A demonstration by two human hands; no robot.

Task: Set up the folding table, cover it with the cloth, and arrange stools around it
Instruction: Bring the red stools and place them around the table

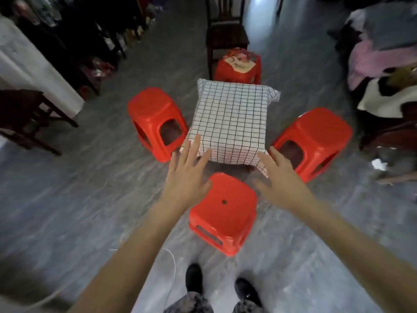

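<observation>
I hold my left hand [188,171] and right hand [281,177] with fingers spread, gripping nothing, over the near stool [223,208], which sits at the near edge of the cloth [230,118]-covered worktop, seemingly just placed.

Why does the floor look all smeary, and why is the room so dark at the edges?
In the head view, the floor is streaked by motion blur; the checked cloth and near red stool stay fairly sharp. The corners dim and bend from the wide lens, and bright glare washes out the top.
</observation>
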